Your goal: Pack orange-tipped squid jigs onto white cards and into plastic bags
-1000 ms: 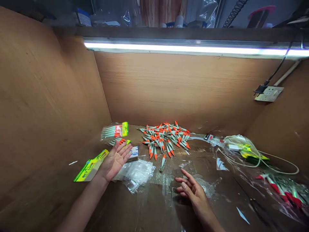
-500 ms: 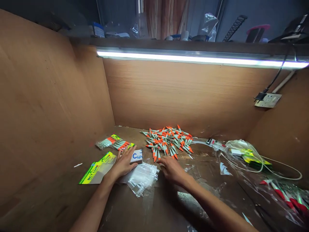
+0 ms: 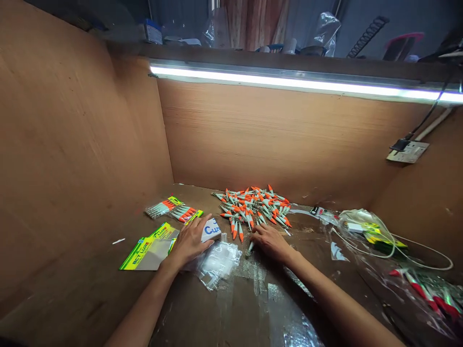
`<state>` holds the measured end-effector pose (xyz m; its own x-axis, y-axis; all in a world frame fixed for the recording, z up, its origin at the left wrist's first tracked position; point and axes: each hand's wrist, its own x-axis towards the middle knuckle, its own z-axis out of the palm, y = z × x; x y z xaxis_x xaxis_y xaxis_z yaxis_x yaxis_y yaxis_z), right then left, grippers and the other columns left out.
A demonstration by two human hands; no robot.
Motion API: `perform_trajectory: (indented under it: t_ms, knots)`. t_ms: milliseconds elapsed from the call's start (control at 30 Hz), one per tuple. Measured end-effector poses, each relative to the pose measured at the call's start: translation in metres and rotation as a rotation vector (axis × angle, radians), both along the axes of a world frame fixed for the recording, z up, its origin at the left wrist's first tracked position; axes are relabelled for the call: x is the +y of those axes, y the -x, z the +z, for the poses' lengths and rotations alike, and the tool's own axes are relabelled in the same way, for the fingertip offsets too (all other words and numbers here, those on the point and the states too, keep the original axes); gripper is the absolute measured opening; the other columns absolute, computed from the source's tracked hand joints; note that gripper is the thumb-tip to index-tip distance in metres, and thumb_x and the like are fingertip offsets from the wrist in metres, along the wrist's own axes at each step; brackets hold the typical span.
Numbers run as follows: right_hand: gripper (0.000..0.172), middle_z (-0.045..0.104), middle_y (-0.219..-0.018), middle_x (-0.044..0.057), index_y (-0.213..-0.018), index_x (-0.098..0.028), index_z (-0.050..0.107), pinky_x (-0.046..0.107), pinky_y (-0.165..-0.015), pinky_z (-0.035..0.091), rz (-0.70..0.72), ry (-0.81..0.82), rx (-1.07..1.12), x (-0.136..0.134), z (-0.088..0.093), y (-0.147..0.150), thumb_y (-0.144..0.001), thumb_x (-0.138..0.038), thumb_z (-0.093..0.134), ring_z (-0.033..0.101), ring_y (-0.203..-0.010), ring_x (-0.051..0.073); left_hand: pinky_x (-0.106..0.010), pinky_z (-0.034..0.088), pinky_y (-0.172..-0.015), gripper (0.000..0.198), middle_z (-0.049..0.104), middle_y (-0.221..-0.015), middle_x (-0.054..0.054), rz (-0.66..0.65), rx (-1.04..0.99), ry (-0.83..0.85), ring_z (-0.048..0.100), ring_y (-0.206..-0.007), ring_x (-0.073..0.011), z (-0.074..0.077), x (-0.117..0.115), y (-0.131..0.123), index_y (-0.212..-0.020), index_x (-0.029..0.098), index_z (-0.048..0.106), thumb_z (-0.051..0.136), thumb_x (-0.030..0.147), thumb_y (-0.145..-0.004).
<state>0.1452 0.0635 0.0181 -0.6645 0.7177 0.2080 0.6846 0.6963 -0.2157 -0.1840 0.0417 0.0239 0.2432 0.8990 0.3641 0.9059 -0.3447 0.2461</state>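
My left hand [image 3: 190, 241] is closed around the left side of a small white block with blue handwriting [image 3: 210, 229], thumb at its near edge. Just in front lie clear plastic bags [image 3: 221, 262] in a loose stack. My right hand [image 3: 270, 242] pinches one fishing lure [image 3: 250, 247]; its pale body and metal end stick out below the fingertips, and the rest is hidden. Right behind that hand spreads a heap of orange-and-pale-green lures [image 3: 249, 205]. Left of my left hand are yellow-green header cards [image 3: 146, 250] and filled lure packs [image 3: 161, 208].
At the right, a white cable [image 3: 427, 241] loops around a plastic bag with yellow-black packs [image 3: 383, 237]. Red-and-white lures [image 3: 423, 291] lie in plastic nearer me. Wooden walls [image 3: 108, 140] enclose the bench, and a tube light [image 3: 289, 83] runs under the shelf.
My right hand has drawn a lure from the near edge of the heap and shifted slightly right. My left hand and the white block have moved a little, the block now tilted. The view shifted slightly.
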Motion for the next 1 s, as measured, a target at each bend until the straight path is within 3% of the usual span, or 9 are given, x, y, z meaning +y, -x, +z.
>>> perform_trajectory:
  t_ms: [100,167,267,367,467,567,633,900,1000]
  knots:
    - [0.018,0.066,-0.104,0.008,-0.104,-0.019,0.066,0.032,-0.087,0.042,-0.040,0.137,0.203,-0.010,0.001,-0.005,-0.097,-0.023,0.051,0.055,-0.096,0.020,-0.042,0.043,-0.101,0.076,0.053,-0.130,-0.011,0.052,-0.060,-0.083,0.052,-0.121,-0.0315,0.015,-0.015,-0.022,-0.150,0.027,0.037,0.068,0.044,-0.082]
    - [0.022,0.067,-0.095,0.006,-0.108,-0.018,0.063,0.028,-0.075,0.044,-0.064,0.458,0.528,-0.023,0.001,-0.015,-0.098,-0.033,0.051,0.057,-0.083,0.018,-0.039,0.047,-0.094,0.070,0.053,-0.125,-0.010,0.063,-0.082,-0.052,0.058,-0.112,-0.0292,0.020,-0.030,-0.048,-0.147,0.029,0.041,0.063,0.052,-0.085]
    - [0.031,0.066,-0.087,0.003,-0.112,-0.018,0.062,0.021,-0.059,0.040,-0.095,1.082,1.041,-0.050,0.001,-0.038,-0.094,-0.043,0.058,0.055,-0.064,0.011,-0.041,0.052,-0.078,0.064,0.054,-0.118,-0.011,0.034,-0.004,0.123,0.064,-0.098,-0.0313,0.019,-0.053,-0.089,-0.138,0.031,0.053,0.055,0.068,-0.085]
    - [0.034,0.065,-0.084,0.001,-0.113,-0.018,0.065,0.019,-0.054,0.037,-0.168,1.380,1.318,-0.077,0.001,-0.062,-0.086,-0.038,0.071,0.052,-0.058,0.008,-0.045,0.053,-0.078,0.054,0.058,-0.116,-0.016,-0.046,0.113,0.238,0.067,-0.095,-0.0344,0.017,-0.064,-0.112,-0.126,0.023,0.063,0.046,0.063,-0.093]
    - [0.037,0.066,-0.084,0.002,-0.114,-0.017,0.066,0.018,-0.054,0.038,-0.209,1.419,1.479,-0.092,-0.001,-0.080,-0.083,-0.032,0.076,0.052,-0.059,0.007,-0.043,0.051,-0.089,0.039,0.058,-0.129,-0.014,-0.280,0.196,0.228,0.063,-0.112,-0.0311,0.025,-0.055,-0.112,-0.133,0.029,0.058,0.046,0.023,-0.097]
    - [0.041,0.066,-0.089,0.003,-0.117,-0.016,0.065,0.017,-0.057,0.042,-0.211,1.396,1.560,-0.096,-0.004,-0.087,-0.080,-0.024,0.080,0.054,-0.061,0.006,-0.046,0.037,-0.111,0.079,0.037,-0.157,0.000,-0.657,0.301,0.162,0.041,-0.141,-0.0280,0.033,-0.039,-0.106,-0.141,0.046,0.046,0.052,-0.004,-0.081]
    - [0.041,0.066,-0.089,0.002,-0.118,-0.016,0.065,0.017,-0.059,0.044,-0.197,1.393,1.594,-0.096,-0.006,-0.087,-0.080,-0.023,0.079,0.055,-0.061,0.005,-0.050,0.028,-0.116,0.084,0.026,-0.163,0.004,-0.796,0.383,0.150,0.030,-0.147,-0.0290,0.035,-0.030,-0.110,-0.142,0.050,0.042,0.056,-0.004,-0.079]
    - [0.018,0.068,-0.080,0.002,-0.099,-0.013,0.071,0.020,-0.055,0.045,-0.240,1.177,1.742,-0.087,-0.013,-0.101,-0.085,-0.023,0.073,0.056,-0.057,0.008,-0.052,0.019,-0.119,0.076,0.010,-0.166,0.002,-0.952,0.601,0.054,0.015,-0.151,-0.0319,0.036,-0.016,-0.175,-0.149,0.048,0.031,0.064,0.016,-0.088]
    - [0.018,0.069,-0.082,0.002,-0.098,-0.013,0.070,0.022,-0.058,0.048,-0.286,1.083,1.816,-0.082,-0.016,-0.111,-0.083,-0.021,0.074,0.059,-0.060,0.009,-0.054,0.020,-0.118,0.062,0.010,-0.167,0.003,-1.055,0.623,0.101,0.011,-0.152,-0.0332,0.037,-0.022,-0.197,-0.144,0.045,0.042,0.060,0.020,-0.090]
